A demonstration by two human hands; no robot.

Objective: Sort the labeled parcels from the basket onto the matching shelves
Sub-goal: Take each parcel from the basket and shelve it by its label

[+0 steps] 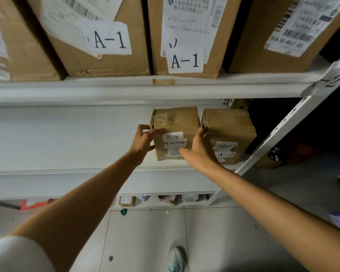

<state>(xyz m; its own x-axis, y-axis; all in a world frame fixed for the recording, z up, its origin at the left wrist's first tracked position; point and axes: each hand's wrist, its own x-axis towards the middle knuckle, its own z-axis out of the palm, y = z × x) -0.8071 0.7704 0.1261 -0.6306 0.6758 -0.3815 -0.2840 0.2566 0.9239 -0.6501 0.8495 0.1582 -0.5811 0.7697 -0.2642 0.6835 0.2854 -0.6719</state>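
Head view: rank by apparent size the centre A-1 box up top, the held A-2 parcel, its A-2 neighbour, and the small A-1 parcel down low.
1. centre A-1 box, though cropped and likely nearer the camera.
2 and 3. held A-2 parcel and A-2 neighbour look alike; not ranked.
4. small A-1 parcel.

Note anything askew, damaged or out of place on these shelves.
The A-2 label on the box held by the left hand and right hand reads upside down. Above, the left A-1 box has a crumpled bottom edge.
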